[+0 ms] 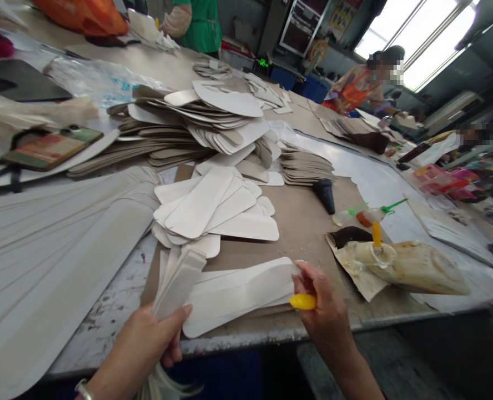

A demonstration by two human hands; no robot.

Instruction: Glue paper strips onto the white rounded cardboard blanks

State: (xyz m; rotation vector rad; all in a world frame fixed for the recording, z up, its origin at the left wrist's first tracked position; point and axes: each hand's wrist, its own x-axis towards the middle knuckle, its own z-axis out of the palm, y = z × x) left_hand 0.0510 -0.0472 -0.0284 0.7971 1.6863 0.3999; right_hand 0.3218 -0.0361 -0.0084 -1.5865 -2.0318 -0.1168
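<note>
My left hand (146, 339) is closed round a bundle of pale narrow strips (180, 278), their loose ends hanging below the table edge. Tucked in my right hand (323, 305) is a small tool with a yellow handle (302, 301); its working end is hidden. The fingertips of that hand touch the far end of a long white round-ended piece (246, 289), which lies on similar pieces at the table edge. Just beyond is a fanned heap of shorter white round-ended pieces (213, 205).
Long white strips (84, 266) cover the left side. Stacked boards (213, 122) rise behind, near a phone (55, 145). To the right lie a stained plastic container with a yellow handle in it (413, 266), a black cone (325, 195) and small bottles (371, 215). Co-workers stand farther back.
</note>
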